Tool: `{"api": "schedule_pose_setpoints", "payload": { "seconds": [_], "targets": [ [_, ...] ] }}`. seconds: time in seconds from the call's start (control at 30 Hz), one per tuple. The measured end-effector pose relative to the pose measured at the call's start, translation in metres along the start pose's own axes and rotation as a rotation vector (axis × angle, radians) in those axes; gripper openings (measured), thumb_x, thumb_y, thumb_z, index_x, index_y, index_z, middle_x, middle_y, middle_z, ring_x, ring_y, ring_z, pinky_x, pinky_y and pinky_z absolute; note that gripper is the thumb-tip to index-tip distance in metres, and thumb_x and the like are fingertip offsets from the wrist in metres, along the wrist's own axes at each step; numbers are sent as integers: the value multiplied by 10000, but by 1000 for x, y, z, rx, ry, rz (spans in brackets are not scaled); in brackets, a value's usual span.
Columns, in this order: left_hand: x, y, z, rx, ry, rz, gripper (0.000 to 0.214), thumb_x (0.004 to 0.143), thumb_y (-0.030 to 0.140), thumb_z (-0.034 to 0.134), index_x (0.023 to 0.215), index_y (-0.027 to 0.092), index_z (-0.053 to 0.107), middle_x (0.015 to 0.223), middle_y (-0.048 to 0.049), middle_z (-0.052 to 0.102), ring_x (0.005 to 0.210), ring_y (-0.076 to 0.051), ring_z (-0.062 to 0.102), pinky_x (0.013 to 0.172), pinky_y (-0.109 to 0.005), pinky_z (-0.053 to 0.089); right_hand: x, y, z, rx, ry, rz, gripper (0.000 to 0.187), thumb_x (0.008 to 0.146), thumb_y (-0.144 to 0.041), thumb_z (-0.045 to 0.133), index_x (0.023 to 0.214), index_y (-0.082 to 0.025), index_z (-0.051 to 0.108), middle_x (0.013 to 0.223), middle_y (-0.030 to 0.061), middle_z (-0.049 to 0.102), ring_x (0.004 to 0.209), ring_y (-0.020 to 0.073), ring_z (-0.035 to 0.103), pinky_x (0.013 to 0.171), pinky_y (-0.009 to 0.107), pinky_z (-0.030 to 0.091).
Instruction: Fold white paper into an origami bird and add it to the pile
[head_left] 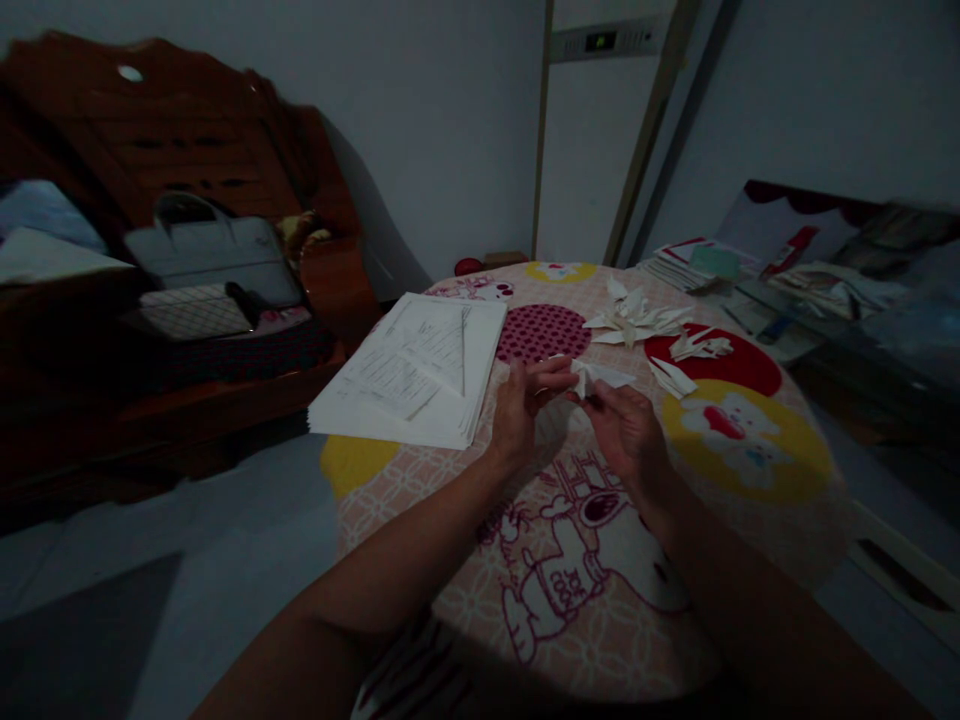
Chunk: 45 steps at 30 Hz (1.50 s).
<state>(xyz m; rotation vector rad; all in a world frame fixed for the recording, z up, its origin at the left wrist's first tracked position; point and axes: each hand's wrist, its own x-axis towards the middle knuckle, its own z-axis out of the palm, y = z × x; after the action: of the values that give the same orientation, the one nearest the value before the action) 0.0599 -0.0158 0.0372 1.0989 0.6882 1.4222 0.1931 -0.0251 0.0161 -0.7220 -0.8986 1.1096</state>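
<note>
White folded paper (pixel 585 376), pinched by L hand (pixel 517 412) & R hand (pixel 630 425); partly hidden, exact shape unclear.

One head view looks forward (and down) across the table (pixel 465 600).

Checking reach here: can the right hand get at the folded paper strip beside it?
Likely yes: the strip lies close to the right hand, nothing visible between, though that hand is holding another paper piece.

I see a dim room: pale walls (pixel 450 120), grey floor (pixel 247 560), a carved wooden settee (pixel 187 145) at left, and a tall white unit (pixel 592 150) with a green display (pixel 600 41) beyond the round surface (pixel 472 600).
</note>
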Motion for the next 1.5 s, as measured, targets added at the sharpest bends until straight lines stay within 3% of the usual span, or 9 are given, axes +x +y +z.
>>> {"api": "schedule_pose_setpoints", "payload": {
  "seconds": [0.1, 0.27, 0.33, 0.67, 0.83, 1.03, 1.17, 1.37, 1.5],
  "targets": [
    [1, -1, -1, 10, -11, 15, 723, 873, 768, 376, 768, 168, 766, 1202, -146, 701, 1092, -266, 667, 897, -397, 561, 0, -1, 0, 28, 11, 12, 239, 769, -289, 741, 596, -224, 590, 629, -12, 643, 757, 196, 662, 840, 457, 570],
    [2, -5, -6, 195, -34, 148, 312, 793, 488, 735, 850, 185, 787, 1128, -116, 722, 1093, -236, 658, 966, -378, 527, -1, 0, 2, 34, 6, 25, 183, 765, -314, 747, 650, -221, 639, 701, 24, 704, 864, 246, 691, 840, 484, 563],
    [3, -7, -9, 215, -43, 178, 232, 769, 413, 772, 844, 193, 785, 1140, -112, 714, 1093, -229, 655, 942, -361, 538, -1, 1, 2, 28, 2, 15, 177, 761, -312, 749, 652, -219, 644, 712, 34, 717, 877, 254, 697, 842, 483, 560],
    [4, -10, -13, 377, -73, 307, 175, 837, 347, 721, 934, 216, 782, 1128, -105, 702, 1069, -210, 648, 879, -329, 570, -3, -7, 8, 29, -32, 18, 106, 752, -294, 718, 817, -211, 730, 831, 50, 750, 853, 232, 688, 816, 428, 563],
    [4, -11, -12, 297, -77, 240, 190, 812, 349, 744, 898, 181, 760, 1108, -109, 687, 1048, -210, 650, 830, -314, 589, -5, -2, 2, -119, -14, -23, 89, 793, -281, 699, 777, -200, 732, 782, 38, 735, 780, 201, 669, 764, 368, 534],
    [-2, -7, -3, 251, -118, 185, 323, 720, 354, 816, 951, 159, 701, 1124, -107, 663, 1008, -199, 653, 916, -355, 568, -9, -1, -1, -262, 64, -97, 106, 760, -281, 735, 720, -184, 722, 668, -12, 672, 619, 142, 587, 634, 285, 475],
    [-4, -1, 4, 352, -64, 146, 336, 734, 393, 790, 936, 150, 673, 959, -77, 684, 887, -177, 654, 820, -310, 563, -13, -7, 3, -377, 109, -143, 188, 781, -330, 732, 688, -169, 706, 604, -35, 602, 569, 114, 519, 575, 255, 420],
    [-3, 4, 4, 666, 95, 162, 273, 820, 357, 662, 646, 152, 613, 622, 7, 571, 602, -113, 515, 584, -234, 404, -15, -9, 4, -525, 84, -200, 275, 842, -334, 678, 626, -163, 673, 583, -40, 543, 580, 103, 471, 581, 253, 383],
    [-5, 4, 2, 682, 84, 167, 286, 846, 339, 624, 629, 154, 634, 575, 17, 555, 548, -104, 471, 548, -234, 346, -14, -6, 5, -475, 126, -167, 232, 798, -323, 716, 633, -166, 672, 548, -54, 520, 532, 95, 441, 534, 246, 365]
  ]
}}
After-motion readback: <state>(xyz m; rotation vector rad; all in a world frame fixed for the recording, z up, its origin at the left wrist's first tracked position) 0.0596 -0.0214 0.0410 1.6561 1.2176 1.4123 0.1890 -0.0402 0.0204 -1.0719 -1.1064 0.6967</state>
